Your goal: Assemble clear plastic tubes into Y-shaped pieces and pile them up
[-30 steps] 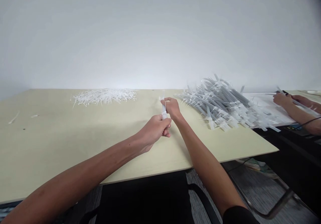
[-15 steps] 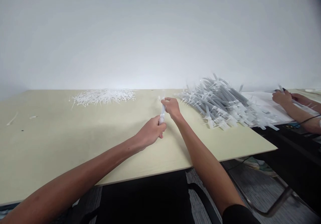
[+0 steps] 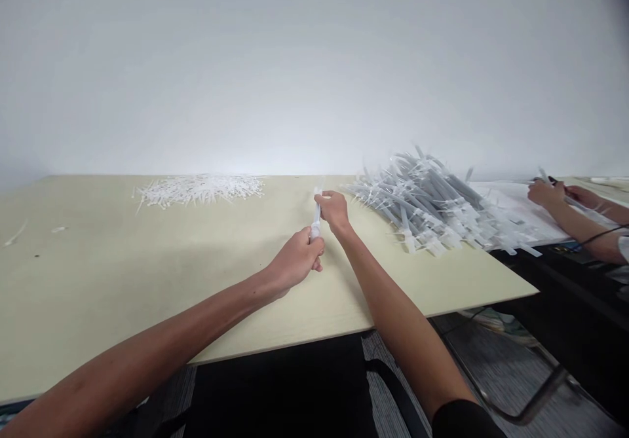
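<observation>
Ahead of you rose a plain pale-grey wall (image 3: 304,65), and the pale yellow worktop (image 3: 162,307) ran up to its foot. A small dark speck (image 3: 36,255) marked the wood on your left. Off to your right, a co-worker's two hands (image 3: 545,194) were close together over a flat white surface (image 3: 528,215), with a thin dark cable (image 3: 597,236) near the forearm. Under the worktop's right end you had grey striped flooring (image 3: 496,353), and a bent metal tube (image 3: 533,413) stood over it. Below the near edge, a black shape (image 3: 280,392) was too dark to make out.
</observation>
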Available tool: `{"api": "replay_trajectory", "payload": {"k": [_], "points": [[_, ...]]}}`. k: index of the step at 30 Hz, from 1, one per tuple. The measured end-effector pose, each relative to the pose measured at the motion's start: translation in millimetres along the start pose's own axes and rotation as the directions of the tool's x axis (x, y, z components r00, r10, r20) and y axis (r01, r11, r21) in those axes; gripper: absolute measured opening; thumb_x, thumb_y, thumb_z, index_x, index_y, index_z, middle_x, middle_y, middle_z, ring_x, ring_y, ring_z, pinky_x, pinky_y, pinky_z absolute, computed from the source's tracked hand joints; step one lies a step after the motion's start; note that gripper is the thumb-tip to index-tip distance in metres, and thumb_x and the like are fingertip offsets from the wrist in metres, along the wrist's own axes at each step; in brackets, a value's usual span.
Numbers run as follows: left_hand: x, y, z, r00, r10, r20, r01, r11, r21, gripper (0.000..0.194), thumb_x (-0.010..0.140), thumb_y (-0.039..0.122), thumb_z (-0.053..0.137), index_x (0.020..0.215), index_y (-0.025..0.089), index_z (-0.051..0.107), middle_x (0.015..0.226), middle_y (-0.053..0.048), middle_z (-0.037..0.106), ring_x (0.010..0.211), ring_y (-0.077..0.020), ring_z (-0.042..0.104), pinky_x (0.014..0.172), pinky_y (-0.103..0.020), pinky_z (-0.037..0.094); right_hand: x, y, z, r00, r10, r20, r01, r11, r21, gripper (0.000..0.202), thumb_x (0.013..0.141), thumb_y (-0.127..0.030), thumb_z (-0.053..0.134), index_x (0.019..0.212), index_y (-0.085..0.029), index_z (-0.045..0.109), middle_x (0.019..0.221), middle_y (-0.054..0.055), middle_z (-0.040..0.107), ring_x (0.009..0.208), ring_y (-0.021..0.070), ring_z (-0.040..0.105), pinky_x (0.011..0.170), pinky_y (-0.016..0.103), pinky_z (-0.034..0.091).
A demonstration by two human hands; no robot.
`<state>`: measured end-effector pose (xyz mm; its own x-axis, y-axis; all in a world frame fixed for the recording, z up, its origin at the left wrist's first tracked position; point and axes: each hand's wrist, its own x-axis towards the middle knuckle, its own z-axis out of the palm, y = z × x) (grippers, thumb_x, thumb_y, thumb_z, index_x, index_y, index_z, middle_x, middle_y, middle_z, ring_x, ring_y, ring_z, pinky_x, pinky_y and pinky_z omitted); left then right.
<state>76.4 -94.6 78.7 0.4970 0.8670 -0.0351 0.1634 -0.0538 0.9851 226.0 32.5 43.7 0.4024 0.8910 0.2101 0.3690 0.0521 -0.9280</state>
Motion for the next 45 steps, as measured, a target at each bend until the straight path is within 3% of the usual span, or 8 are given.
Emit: {"api": "replay_trajectory", "payload": {"k": [12, 18, 22, 25, 28, 32, 38, 45], "points": [[-0.9, 1.8, -2.5, 0.999, -0.018, -0.050, 0.012, 0.993, -0.117, 0.020, 0.085, 0.034, 0.042, 0.074, 0.018, 0.045, 0.065, 0.001, 0.047, 0.056, -0.0100, 0.047, 0.069, -0.032, 0.046, -10.6, -2.2, 0.8, 0.980, -0.106, 0.166, 0.103, 0.994, 0.022, 0.036, 0.087, -0.044, 0.043, 0.075, -0.015, 0.060, 0.052, 0.004, 0.062, 0.039, 0.0109, 0.053, 0.045, 0.022, 0.045], [15.5, -10.8, -16.4, 0.986, 0.042, -0.160, -0.109, 0.893, -0.437, 0.015, 0.084, 0.029, 0.044, 0.077, 0.016, 0.047, 0.062, 0.003, 0.041, 0.050, -0.0070, 0.039, 0.068, -0.029, 0.045, -25.8, -16.8, 4.3, 0.949, -0.035, 0.314, -0.107, 0.899, 0.425, 0.019, 0.085, -0.033, 0.052, 0.083, -0.015, 0.057, 0.073, 0.006, 0.066, 0.055, 0.0137, 0.063, 0.060, 0.029, 0.055], [29.6, -27.3, -28.9, 0.983, 0.114, -0.143, -0.174, 0.822, -0.542, 0.016, 0.085, 0.030, 0.044, 0.076, 0.017, 0.046, 0.062, 0.004, 0.041, 0.050, -0.0069, 0.038, 0.068, -0.028, 0.046, -39.1, -22.5, 4.9, 0.830, -0.066, 0.554, -0.276, 0.815, 0.510, 0.026, 0.079, -0.037, 0.061, 0.077, -0.012, 0.060, 0.081, 0.011, 0.067, 0.069, 0.0159, 0.065, 0.069, 0.029, 0.055], [38.7, -41.3, -41.5, 0.989, 0.148, -0.024, -0.147, 0.923, -0.356, 0.025, 0.087, 0.041, 0.043, 0.085, 0.017, 0.049, 0.066, 0.001, 0.049, 0.055, -0.0105, 0.047, 0.070, -0.031, 0.046, -40.1, -19.8, 8.6, 0.779, -0.108, 0.617, -0.275, 0.826, 0.492, 0.026, 0.075, -0.037, 0.066, 0.078, -0.012, 0.063, 0.082, 0.009, 0.068, 0.070, 0.0150, 0.064, 0.070, 0.028, 0.054], [50.1, -58.6, -64.4, 0.978, 0.207, 0.042, -0.211, 0.968, 0.135, 0.041, 0.089, 0.052, 0.033, 0.090, 0.017, 0.054, 0.081, -0.006, 0.060, 0.073, -0.0181, 0.058, 0.077, -0.036, 0.046, -32.3, -12.1, 14.5, 0.867, -0.108, 0.487, -0.153, 0.871, 0.467, 0.023, 0.072, -0.032, 0.068, 0.084, -0.013, 0.062, 0.077, 0.005, 0.067, 0.071, 0.0148, 0.064, 0.073, 0.029, 0.053], [70.1, -88.2, -116.0, 0.945, 0.313, -0.092, -0.101, 0.550, 0.829, 0.045, 0.090, 0.048, 0.032, 0.109, 0.016, 0.058, 0.111, -0.013, 0.059, 0.107, -0.0273, 0.053, 0.094, -0.042, 0.037, -21.8, -2.1, 17.4, 0.948, -0.208, 0.242, 0.129, 0.944, 0.304, 0.029, 0.075, -0.033, 0.062, 0.098, -0.017, 0.059, 0.076, 0.002, 0.068, 0.074, 0.0150, 0.064, 0.072, 0.030, 0.053], [85.7, -114.3, -176.9, 0.911, 0.226, -0.345, 0.270, 0.305, 0.913, 0.049, 0.092, 0.039, 0.026, 0.129, 0.013, 0.044, 0.143, -0.016, 0.037, 0.132, -0.0290, 0.031, 0.103, -0.046, 0.027, -22.8, 2.3, 16.3, 0.940, -0.266, 0.212, 0.221, 0.952, 0.211, 0.028, 0.079, -0.037, 0.054, 0.103, -0.022, 0.051, 0.080, 0.001, 0.066, 0.074, 0.0150, 0.061, 0.048, 0.022, 0.054], [75.0, -92.4, -132.6, 0.960, 0.177, -0.217, 0.136, 0.381, 0.914, 0.049, 0.091, 0.042, 0.026, 0.092, 0.009, 0.062, 0.100, -0.019, 0.064, 0.097, -0.0280, 0.058, 0.086, -0.037, 0.041, -21.7, 8.4, 19.5, 0.947, -0.241, 0.213, 0.209, 0.964, 0.165, 0.025, 0.080, -0.035, 0.054, 0.102, -0.023, 0.049, 0.081, 0.000, 0.064, 0.060, 0.0104, 0.059, 0.047, 0.021, 0.054]]}}
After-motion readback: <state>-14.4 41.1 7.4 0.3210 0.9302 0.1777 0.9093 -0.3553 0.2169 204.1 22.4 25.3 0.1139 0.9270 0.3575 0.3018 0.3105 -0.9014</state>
